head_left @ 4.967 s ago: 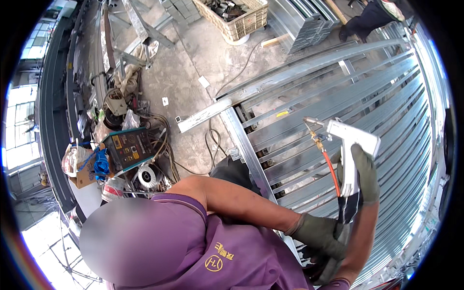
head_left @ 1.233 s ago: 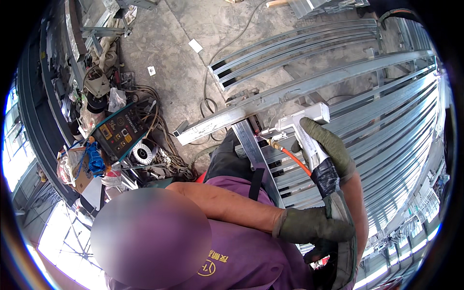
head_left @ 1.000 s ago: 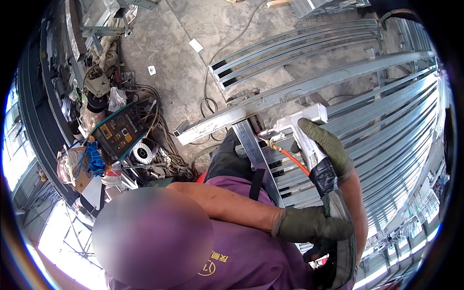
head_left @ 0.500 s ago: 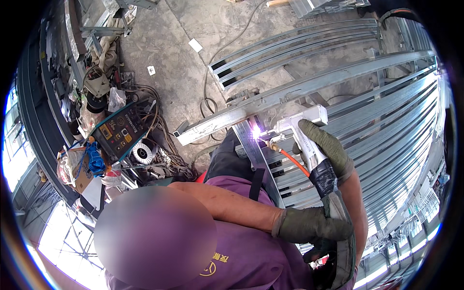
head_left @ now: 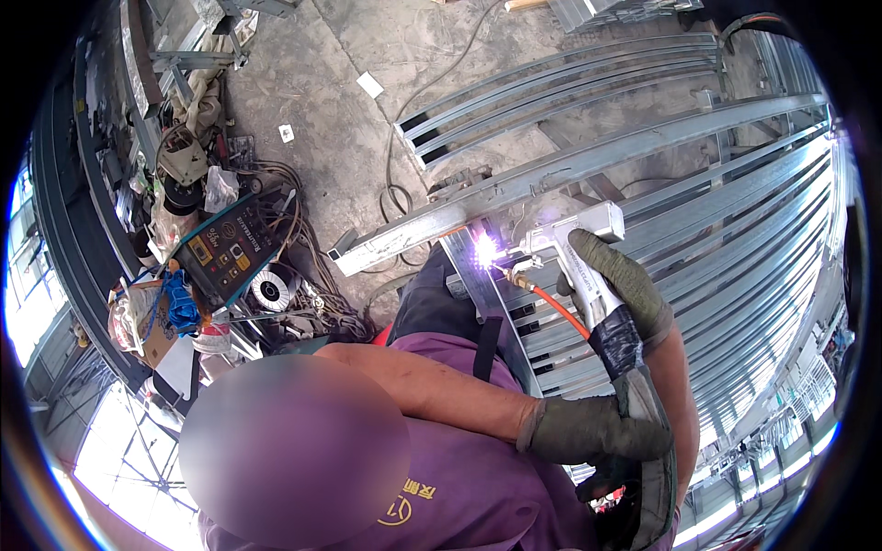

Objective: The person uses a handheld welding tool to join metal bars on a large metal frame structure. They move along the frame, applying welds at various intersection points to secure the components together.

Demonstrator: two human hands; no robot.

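Observation:
My right hand, in a dark green glove, is closed around the grip of a silver handheld welding torch. A bright violet-white glow burns at the torch's tip, against a flat steel bar. An orange hose runs from a brass fitting below the nozzle to the black-wrapped handle. My left hand, gloved too, reaches across my body and is closed around the torch's grey cable sleeve. Its fingertips are partly hidden by the sleeve.
A long steel beam crosses just beyond the torch. Rows of parallel steel channels fill the right. At left stand a dark control box, a wire spool and tangled cables. More channels lie on the concrete floor.
The glow at the torch's tip looks larger and brighter and sits very slightly further left. Both hands keep their grips and have hardly moved.

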